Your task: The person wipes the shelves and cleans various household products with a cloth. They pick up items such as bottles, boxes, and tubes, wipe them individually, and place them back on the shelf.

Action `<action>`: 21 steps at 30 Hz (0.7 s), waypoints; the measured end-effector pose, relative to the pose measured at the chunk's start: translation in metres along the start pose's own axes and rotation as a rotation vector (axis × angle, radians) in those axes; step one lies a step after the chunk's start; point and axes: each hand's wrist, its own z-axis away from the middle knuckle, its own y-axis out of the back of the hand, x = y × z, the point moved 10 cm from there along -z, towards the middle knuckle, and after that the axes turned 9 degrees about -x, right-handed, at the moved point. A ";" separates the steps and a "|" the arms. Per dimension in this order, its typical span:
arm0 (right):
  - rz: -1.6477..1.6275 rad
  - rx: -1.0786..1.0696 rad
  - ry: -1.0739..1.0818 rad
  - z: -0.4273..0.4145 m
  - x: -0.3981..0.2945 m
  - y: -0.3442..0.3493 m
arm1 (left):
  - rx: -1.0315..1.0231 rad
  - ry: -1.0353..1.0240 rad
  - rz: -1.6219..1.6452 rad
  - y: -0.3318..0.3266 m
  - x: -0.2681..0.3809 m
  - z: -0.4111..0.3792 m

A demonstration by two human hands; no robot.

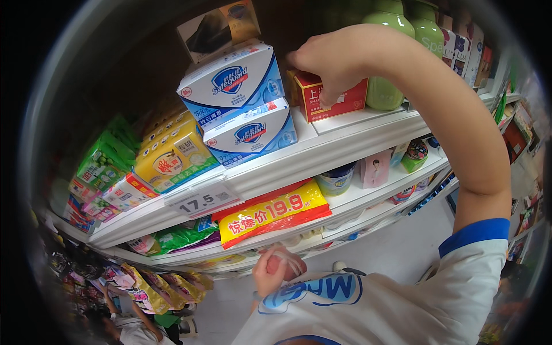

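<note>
My right hand (pixel 334 60) reaches over the upper shelf with its thumb on the front of a red soap box (pixel 351 103). Its other fingers curl over the box's top and back, partly hidden. Just left of it are two stacked white-and-blue Safeguard soap packs (pixel 235 86), with a dark-and-gold soap box (pixel 220 30) on top. A green pump-type bottle (pixel 386 92) stands close on the right. Low in front of my chest, my left hand (pixel 265 274) is closed around a reddish bundled item (pixel 294 264) with pale straps, too unclear to name.
Yellow soap packs (pixel 172 151) and a green pack (pixel 108 157) line the shelf's left part. A price tag (pixel 202 200) hangs on the shelf edge (pixel 276 168). Below lies a yellow-and-red bag (pixel 274 211). Another person (pixel 133 327) is at lower left, near hanging yellow packets (pixel 146 289).
</note>
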 end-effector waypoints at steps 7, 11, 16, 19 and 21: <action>-0.131 0.037 0.083 0.010 -0.004 0.006 | 0.021 0.018 -0.010 0.001 -0.007 0.003; -0.256 0.056 0.177 0.018 -0.013 0.008 | 0.025 0.021 -0.015 0.000 -0.008 0.002; -0.251 0.133 0.232 0.017 -0.011 0.003 | 0.011 -0.019 -0.022 -0.006 -0.003 -0.002; -0.255 0.098 0.228 0.018 -0.011 -0.002 | -0.005 -0.017 -0.012 -0.009 -0.003 -0.003; -0.229 0.063 0.234 0.014 -0.012 -0.006 | -0.012 -0.008 -0.011 -0.010 -0.004 -0.003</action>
